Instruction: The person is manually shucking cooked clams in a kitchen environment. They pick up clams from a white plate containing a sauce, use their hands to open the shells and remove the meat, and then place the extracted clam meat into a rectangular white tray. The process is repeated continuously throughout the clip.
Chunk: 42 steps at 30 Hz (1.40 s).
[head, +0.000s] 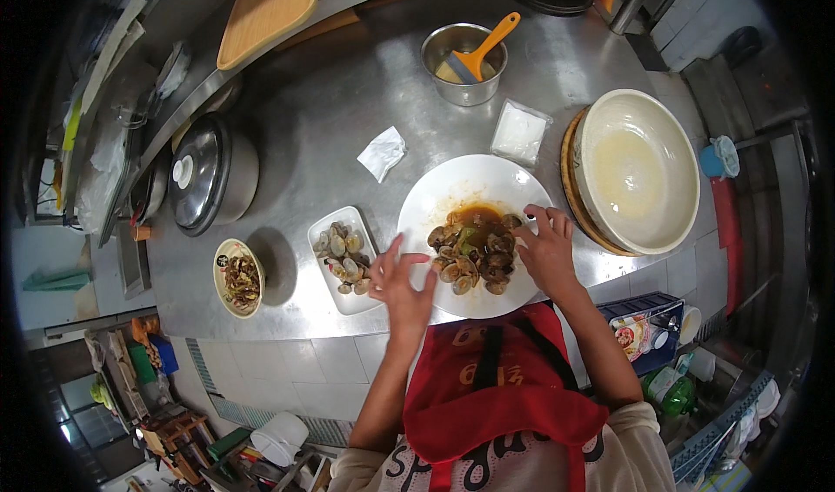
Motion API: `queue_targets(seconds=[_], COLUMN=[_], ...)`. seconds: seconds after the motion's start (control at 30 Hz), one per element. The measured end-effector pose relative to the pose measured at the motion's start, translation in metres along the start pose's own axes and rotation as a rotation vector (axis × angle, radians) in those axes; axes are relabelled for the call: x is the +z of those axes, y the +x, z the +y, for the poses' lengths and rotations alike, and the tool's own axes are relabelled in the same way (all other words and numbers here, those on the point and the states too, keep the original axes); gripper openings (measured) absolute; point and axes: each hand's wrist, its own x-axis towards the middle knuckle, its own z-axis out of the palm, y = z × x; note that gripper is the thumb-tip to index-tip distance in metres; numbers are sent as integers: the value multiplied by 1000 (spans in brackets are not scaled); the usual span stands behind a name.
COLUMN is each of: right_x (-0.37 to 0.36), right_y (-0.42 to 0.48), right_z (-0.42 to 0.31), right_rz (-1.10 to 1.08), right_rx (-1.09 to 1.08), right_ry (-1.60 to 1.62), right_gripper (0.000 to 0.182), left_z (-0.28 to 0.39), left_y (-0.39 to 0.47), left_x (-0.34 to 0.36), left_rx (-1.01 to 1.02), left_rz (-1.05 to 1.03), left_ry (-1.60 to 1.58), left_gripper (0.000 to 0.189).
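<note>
A round white plate [421, 195] near the counter's front edge holds cooked clams [499, 257] in brown sauce. My left hand [403, 286] is over the gap between this plate and a white rectangular dish [324, 221] of clams, its fingers spread and nothing seen in them. At the plate's right side, my right hand [546, 250] has its fingertips at the clams; whether it pinches one is too small to tell. A folded white napkin [383, 154] lies behind the plate. Beside the plate's back rim is a plastic-wrapped white stack [520, 132].
A large cream bowl [636, 172] sits at the right on a wooden base. Further back, a steel pot [466, 94] holds an orange-handled brush [499, 38]. On the left are a lidded pot [212, 172] and a small food bowl [240, 280]. A wooden tray [271, 15] rests on the shelf.
</note>
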Motion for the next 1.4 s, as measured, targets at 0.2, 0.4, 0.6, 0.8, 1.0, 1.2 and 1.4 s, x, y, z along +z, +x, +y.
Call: queue_targets(seconds=[0.2, 0.4, 0.6, 0.8, 1.0, 1.2, 1.4], right_x=[14, 11, 2, -16, -29, -27, -26], right_y=[-1, 0, -4, -13, -21, -22, -26], right_z=[-1, -6, -5, 4, 1, -1, -2], right_rz=[-70, -85, -34, -171, -102, -42, 48], right_rx=[-52, -32, 9, 91, 4, -138, -169], right_ry=[-29, 6, 167, 344, 228, 36, 63], right_gripper=[24, 25, 20, 15, 16, 21, 23], left_z=[26, 27, 25, 27, 29, 28, 34], left_y=[-9, -10, -10, -8, -9, -8, -6], left_x=[13, 13, 17, 21, 36, 51, 57], left_rx=[71, 80, 75, 55, 96, 158, 171], left_rz=[-134, -150, -155, -192, -226, -249, -234], left_ry=[-105, -115, -131, -167, -193, -163, -141], left_gripper=[15, 14, 15, 17, 22, 26, 19])
